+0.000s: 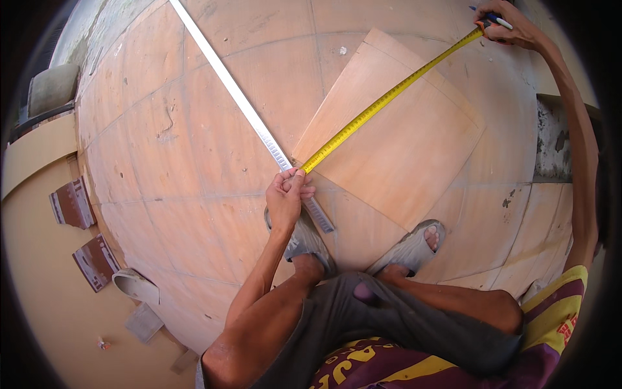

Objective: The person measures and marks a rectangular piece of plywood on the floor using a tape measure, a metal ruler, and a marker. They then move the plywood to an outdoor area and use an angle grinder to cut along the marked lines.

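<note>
With its fingers pinched, my left hand (285, 198) holds the free end of a yellow tape measure blade (382, 102) at the near left corner of a loose tile (414, 149). That hand also lies over a long silver metal straightedge (223, 74), whose near end sticks out below it. Stretched diagonally over the tile, the blade runs to the far right. There my right hand (518, 29) grips the tape measure case (495, 27), dark with some orange. A blue and white pen (500, 21) is held in the same hand. Fingers partly hide the case.
Tiled floor (214, 227) surrounds the loose tile. My sandalled feet (418, 249) stand at its near side. Along the left edge lie two reddish-brown pieces (72, 204), a loose sandal (135, 285) and a grey block (144, 323). A recessed opening (552, 139) is at the right.
</note>
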Tool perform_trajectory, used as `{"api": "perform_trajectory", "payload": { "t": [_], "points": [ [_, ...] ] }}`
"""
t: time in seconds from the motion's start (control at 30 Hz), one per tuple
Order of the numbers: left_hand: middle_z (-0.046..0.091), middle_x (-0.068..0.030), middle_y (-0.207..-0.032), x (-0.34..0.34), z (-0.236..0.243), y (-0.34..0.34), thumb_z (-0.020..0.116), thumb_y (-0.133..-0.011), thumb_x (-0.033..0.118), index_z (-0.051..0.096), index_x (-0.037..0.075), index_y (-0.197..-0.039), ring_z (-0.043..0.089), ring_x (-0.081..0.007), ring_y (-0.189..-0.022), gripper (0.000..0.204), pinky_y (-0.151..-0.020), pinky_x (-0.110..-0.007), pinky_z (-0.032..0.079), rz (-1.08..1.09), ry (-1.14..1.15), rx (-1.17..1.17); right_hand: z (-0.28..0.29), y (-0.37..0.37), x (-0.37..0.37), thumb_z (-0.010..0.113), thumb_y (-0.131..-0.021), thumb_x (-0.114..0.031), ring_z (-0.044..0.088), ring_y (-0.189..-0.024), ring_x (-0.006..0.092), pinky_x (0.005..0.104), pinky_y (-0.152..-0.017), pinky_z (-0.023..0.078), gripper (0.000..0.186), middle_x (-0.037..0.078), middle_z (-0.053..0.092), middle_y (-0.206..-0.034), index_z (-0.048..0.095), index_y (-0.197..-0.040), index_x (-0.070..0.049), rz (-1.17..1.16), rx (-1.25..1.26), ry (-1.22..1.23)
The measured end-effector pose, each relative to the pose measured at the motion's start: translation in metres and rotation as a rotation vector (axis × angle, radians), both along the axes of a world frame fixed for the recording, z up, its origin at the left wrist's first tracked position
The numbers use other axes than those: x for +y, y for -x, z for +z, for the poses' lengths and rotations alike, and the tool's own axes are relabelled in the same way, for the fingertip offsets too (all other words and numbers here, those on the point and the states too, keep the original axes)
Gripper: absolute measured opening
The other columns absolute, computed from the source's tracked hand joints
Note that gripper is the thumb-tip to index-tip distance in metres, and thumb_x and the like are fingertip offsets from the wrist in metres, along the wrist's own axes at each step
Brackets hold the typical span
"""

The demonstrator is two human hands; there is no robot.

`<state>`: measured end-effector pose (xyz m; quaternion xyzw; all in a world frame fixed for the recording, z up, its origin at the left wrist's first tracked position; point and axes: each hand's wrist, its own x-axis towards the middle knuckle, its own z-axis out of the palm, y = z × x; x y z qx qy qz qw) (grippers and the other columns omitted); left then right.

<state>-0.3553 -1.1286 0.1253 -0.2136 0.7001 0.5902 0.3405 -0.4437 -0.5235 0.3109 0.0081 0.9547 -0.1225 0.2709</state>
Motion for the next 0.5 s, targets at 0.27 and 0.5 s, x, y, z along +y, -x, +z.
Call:
{"api": "perform_trajectory", "payload": {
  "t": [0.27,0.5],
  "points": [
    [0.079,-0.0153,-0.091,0.014,-0.014,0.022,0.072,-0.105,0.016,0.067,-0.011,-0.117,0.076,-0.0156,-0.078,0.030,-0.072,-0.027,0.062,-0.081,0.172,0.167,-0.050,0.102,-0.030,0.078,-0.079,-0.023,0.063,-0.073,0.0156,0.0337,-0.064,0.051,0.024,0.001,0.069,-0.083,0.075,-0.099,-0.009,-0.083,0.039,0.053],
    [0.079,-0.0154,-0.090,0.000,-0.003,0.028,0.075,-0.103,0.013,0.067,-0.011,-0.115,0.077,-0.0160,-0.080,0.027,-0.073,-0.026,0.062,0.044,0.278,0.102,-0.137,0.176,-0.043,0.086,-0.077,-0.020,0.062,-0.063,0.0126,0.0301,-0.054,0.049,0.026,0.001,0.070,-0.076,0.077,-0.098,-0.008,-0.108,-0.082,0.263]
  ]
}}
